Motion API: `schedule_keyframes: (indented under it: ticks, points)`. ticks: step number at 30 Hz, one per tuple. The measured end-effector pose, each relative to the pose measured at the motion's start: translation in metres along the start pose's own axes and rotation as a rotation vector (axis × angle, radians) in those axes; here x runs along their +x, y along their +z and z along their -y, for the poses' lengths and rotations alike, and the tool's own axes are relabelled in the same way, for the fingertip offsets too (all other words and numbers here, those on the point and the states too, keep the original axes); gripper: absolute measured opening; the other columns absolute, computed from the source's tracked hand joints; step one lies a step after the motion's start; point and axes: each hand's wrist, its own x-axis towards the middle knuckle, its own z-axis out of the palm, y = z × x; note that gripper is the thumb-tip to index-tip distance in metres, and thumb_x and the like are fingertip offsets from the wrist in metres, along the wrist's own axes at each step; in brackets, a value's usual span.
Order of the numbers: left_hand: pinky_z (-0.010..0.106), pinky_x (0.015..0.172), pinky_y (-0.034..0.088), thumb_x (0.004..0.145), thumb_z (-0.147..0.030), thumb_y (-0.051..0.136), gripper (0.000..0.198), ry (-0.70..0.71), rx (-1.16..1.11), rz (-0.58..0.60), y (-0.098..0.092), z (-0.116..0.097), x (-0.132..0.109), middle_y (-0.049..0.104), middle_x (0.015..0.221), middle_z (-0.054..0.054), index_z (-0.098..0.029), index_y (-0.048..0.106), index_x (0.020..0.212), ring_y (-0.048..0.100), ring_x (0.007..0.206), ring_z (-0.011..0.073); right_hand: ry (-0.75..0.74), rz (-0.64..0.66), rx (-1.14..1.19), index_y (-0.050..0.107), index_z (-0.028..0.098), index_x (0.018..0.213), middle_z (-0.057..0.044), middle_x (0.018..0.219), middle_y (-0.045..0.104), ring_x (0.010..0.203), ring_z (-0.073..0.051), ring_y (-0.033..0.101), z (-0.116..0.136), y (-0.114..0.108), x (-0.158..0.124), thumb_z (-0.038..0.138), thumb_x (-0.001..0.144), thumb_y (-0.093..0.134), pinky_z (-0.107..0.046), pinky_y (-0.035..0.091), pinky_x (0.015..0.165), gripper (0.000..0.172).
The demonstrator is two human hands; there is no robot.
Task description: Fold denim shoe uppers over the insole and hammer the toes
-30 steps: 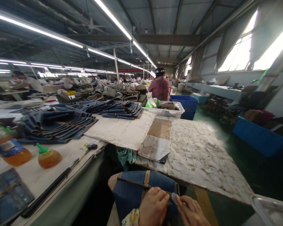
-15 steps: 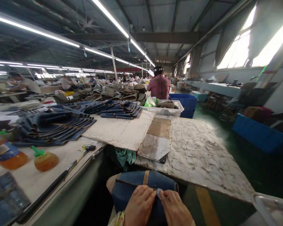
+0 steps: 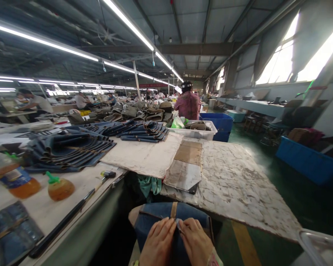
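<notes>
A dark blue bag piece (image 3: 152, 216) with brown edges and a tan strip (image 3: 173, 210) rests low in front of me, its near part under my hands. My left hand (image 3: 158, 240) is closed on the middle of it, fingers together and bent over the material, thumb hidden. Close beside it, my right hand (image 3: 196, 238) pinches a small pale scrap (image 3: 178, 223) against the blue material below the tan strip. Most of the scrap is covered by the fingers.
Stacked blue pieces (image 3: 72, 147) lie on the left table, with an amber bottle (image 3: 23, 183), a small green-capped bottle (image 3: 61, 189) and a black-handled hammer (image 3: 69, 218). Ahead are a worn white table (image 3: 238, 181) and a white bin (image 3: 211, 133). A person (image 3: 188, 103) sits beyond.
My right hand has moved left, closer to my left hand, and its fingers now cover more of the pale scrap. The view has shifted slightly.
</notes>
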Motion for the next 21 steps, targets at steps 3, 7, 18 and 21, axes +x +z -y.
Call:
schedule_keyframes:
  ticks: [3,7,18,21]
  points:
    - [0.020,0.092,0.038,0.088,-0.019,0.036,0.037,0.030,0.057,-0.033,0.002,0.002,-0.006,0.056,0.122,-0.004,-0.022,0.052,0.121,0.044,0.115,0.0106,0.067,0.061,0.070,0.053,0.023,0.113,-0.004,0.095,0.055,0.088,-0.017,0.053,0.000,-0.006,0.000,0.007,0.080,0.043,-0.029,0.048,0.080,0.038]
    - [0.020,0.092,0.038,0.085,-0.017,0.037,0.041,0.055,0.069,-0.024,-0.002,0.005,-0.011,0.054,0.125,-0.001,-0.019,0.048,0.125,0.041,0.118,0.0122,0.132,0.131,0.159,0.056,0.022,0.108,-0.005,0.097,0.055,0.091,-0.017,0.052,0.004,-0.014,0.002,0.009,0.080,0.041,-0.030,0.045,0.084,0.035]
    - [0.021,0.086,0.039,0.082,-0.013,0.034,0.043,0.023,0.105,-0.096,0.001,0.008,-0.023,0.056,0.122,0.001,-0.017,0.051,0.122,0.047,0.112,0.0130,0.173,0.206,0.312,0.061,0.017,0.100,-0.007,0.094,0.055,0.091,-0.018,0.051,0.006,-0.028,0.012,0.019,0.083,0.042,-0.030,0.041,0.083,0.026]
    - [0.021,0.081,0.042,0.083,-0.014,0.035,0.040,0.008,0.087,-0.061,-0.002,0.007,-0.023,0.059,0.118,0.001,-0.017,0.053,0.118,0.052,0.105,0.0127,0.167,0.221,0.338,0.061,0.017,0.100,-0.006,0.093,0.055,0.091,-0.017,0.051,0.006,-0.029,0.012,0.020,0.084,0.041,-0.029,0.041,0.083,0.025]
